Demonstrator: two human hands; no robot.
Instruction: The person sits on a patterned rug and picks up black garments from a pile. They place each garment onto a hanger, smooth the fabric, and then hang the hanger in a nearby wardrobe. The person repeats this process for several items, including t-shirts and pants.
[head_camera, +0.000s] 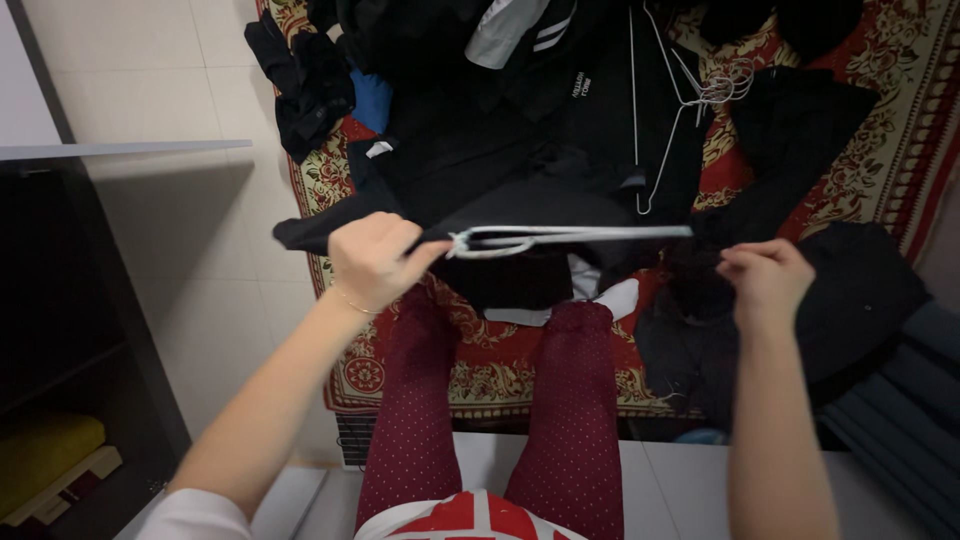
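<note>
Here: left hand (375, 258) closed on one end of a black garment (520, 205) and a wire hanger (570, 236); right hand (765, 280) pinches the other end, stretching it flat above the red rug (900, 130) strewn with dark clothes (310, 80).

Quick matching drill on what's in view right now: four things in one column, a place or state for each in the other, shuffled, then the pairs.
Things:
1. left hand
2. right hand
3. spare wire hangers
4. blue cloth

Places or states:
A. lying on the black clothes pile
B. grip closed on black fabric at the held hanger's hook end
C. peeking out at the pile's left edge
D. pinching black fabric at the hanger's far end

Pairs: 1-B, 2-D, 3-A, 4-C
</note>
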